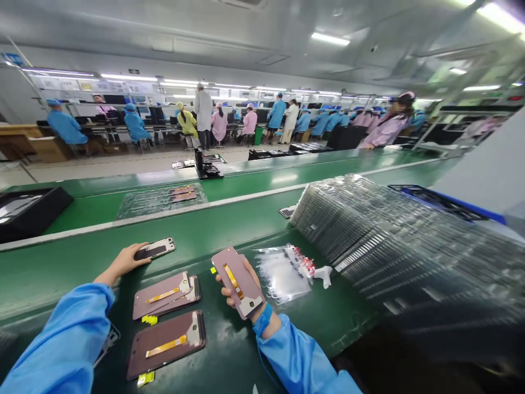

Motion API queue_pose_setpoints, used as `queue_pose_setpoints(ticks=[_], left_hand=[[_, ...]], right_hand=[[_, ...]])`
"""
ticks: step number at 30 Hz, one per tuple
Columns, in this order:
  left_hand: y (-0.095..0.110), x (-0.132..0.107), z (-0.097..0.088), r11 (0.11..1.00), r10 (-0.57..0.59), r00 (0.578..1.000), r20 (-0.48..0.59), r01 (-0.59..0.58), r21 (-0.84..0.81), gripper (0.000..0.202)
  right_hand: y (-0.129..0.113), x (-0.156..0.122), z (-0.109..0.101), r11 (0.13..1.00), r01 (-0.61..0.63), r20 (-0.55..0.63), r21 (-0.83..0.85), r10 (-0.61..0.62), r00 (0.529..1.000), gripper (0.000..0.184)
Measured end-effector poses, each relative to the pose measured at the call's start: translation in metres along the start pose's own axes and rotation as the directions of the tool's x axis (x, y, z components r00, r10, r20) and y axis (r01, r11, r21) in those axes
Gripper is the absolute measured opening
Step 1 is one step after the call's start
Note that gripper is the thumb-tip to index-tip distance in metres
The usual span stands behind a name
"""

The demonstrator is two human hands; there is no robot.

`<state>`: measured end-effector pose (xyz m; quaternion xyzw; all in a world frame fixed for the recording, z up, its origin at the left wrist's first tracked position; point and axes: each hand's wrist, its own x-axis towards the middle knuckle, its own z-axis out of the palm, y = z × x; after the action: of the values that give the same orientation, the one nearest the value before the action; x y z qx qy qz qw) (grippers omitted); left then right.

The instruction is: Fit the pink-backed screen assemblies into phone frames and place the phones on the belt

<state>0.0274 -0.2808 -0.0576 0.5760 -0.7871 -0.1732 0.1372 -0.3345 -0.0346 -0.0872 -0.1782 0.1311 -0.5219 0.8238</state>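
Note:
My right hand [251, 273] is closed around a phone screen panel [241, 282], its brownish back and orange flex cable facing up. A yellow tab sticks out at the panel's left edge. Farther left, my left hand [128, 261] grips the near end of a phone frame [159, 249] lying at the edge of the green belt, thumb and fingers on either side. Between my arms lie two stacks of similar panels, an upper stack [158, 295] and a lower stack [164, 343], with yellow tabs poking out. Part of another frame [107, 342] shows beside my left sleeve.
Clear plastic films [285, 273] with red-and-white tabs lie right of my right hand. A tall pile of clear trays [369, 235] fills the right side. Across the belt sit a tray [159, 200] with panels and a black box [33, 210]. A co-worker in pink [388, 128] stands beyond.

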Motion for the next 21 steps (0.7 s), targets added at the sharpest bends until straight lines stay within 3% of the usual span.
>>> queue_pose_setpoints(ticks=[7, 11, 14, 17, 21], left_hand=[[0.009, -0.029, -0.043, 0.997, -0.05, 0.975, -0.218, 0.061, 0.042, 0.094], [0.017, -0.042, -0.055, 0.998, -0.063, 0.971, -0.231, 0.06, -0.02, 0.101], [0.023, -0.041, -0.038, 0.998, -0.043, 0.973, -0.227, 0.033, -0.049, 0.105], [0.028, -0.031, -0.005, 0.998, -0.012, 0.97, -0.241, -0.004, -0.067, 0.097], [0.024, -0.016, 0.032, 0.996, -0.048, 0.986, -0.163, 0.035, -0.083, 0.094]], right_hand=[[-0.003, -0.002, 0.008, 0.993, 0.024, -0.111, 0.117, -0.011, 0.994, 0.077], [-0.003, -0.006, 0.014, 0.987, 0.01, -0.134, 0.158, 0.012, 0.991, 0.074], [0.0, -0.009, 0.016, 0.987, 0.007, -0.139, 0.161, 0.016, 0.99, 0.073], [0.004, -0.01, 0.012, 0.989, 0.011, -0.142, 0.15, 0.011, 0.99, 0.069], [0.004, -0.01, 0.006, 0.992, 0.025, -0.133, 0.122, -0.009, 0.991, 0.064]])
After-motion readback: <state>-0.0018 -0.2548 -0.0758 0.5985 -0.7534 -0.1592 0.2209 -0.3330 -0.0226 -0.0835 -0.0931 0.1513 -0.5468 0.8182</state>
